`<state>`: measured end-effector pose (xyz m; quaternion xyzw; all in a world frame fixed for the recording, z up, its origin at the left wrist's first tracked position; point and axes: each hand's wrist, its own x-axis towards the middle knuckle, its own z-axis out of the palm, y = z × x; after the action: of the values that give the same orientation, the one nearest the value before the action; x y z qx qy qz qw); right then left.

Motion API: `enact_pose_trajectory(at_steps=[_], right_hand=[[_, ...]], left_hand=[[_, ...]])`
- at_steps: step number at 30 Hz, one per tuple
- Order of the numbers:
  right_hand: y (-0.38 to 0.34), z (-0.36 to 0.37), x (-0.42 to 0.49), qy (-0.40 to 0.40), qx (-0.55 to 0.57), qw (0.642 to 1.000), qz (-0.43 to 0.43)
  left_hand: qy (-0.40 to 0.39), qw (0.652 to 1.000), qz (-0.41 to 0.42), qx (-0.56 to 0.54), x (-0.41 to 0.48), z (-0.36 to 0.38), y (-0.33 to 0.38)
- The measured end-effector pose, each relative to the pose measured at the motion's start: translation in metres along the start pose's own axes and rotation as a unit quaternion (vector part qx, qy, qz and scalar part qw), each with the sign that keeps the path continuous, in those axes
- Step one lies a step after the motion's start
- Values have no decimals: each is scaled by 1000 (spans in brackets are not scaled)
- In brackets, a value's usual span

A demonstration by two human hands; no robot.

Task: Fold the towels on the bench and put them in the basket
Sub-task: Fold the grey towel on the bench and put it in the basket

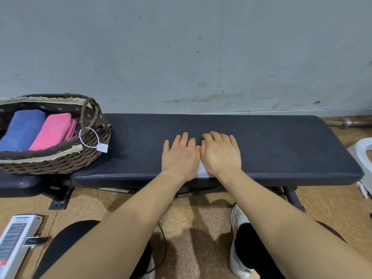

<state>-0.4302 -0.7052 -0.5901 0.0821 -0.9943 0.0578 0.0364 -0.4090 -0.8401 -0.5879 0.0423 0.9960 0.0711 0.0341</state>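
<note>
My left hand (180,156) and my right hand (220,154) lie flat side by side, palms down, on the middle of the black padded bench (281,146). A sliver of something white (202,172) shows between my wrists at the bench's front edge; I cannot tell what it is. At the left, a brown wicker basket (60,164) with a dark flowered lining stands on a second black pad. Inside it lie a folded blue towel (22,129) and a folded pink towel (53,130), side by side.
A grey scuffed wall stands right behind the bench. A white tag (102,148) hangs from the basket's handle. A white object (360,156) sits at the right edge, a barbell end (346,122) behind it, and a white device (16,242) lies on the cork floor at lower left.
</note>
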Motion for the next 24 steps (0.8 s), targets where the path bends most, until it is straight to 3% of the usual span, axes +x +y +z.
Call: enact_pose_trajectory(at_steps=[5, 9, 11, 15, 18, 22, 24], right_hand=[[0, 4, 3, 9, -32, 999, 0], [6, 0, 0, 26, 80, 996, -11], [15, -2, 1, -6, 156, 987, -24], [31, -11, -12, -71, 195, 976, -61], [33, -26, -23, -90, 233, 967, -59], [23, -53, -32, -165, 288, 942, -50], [11, -68, -36, -193, 335, 921, -39]], left_hand=[[15, 1000, -15, 8, 2, 0, 7], [35, 997, 59, -35, 2, 7, -8], [23, 994, 86, -70, 1, 4, -12], [-6, 988, 107, -111, -8, -8, -22], [18, 991, 97, -90, -24, -23, -30], [-34, 995, 63, -67, -46, -51, -33], [-18, 996, 48, -77, -59, -68, -42]])
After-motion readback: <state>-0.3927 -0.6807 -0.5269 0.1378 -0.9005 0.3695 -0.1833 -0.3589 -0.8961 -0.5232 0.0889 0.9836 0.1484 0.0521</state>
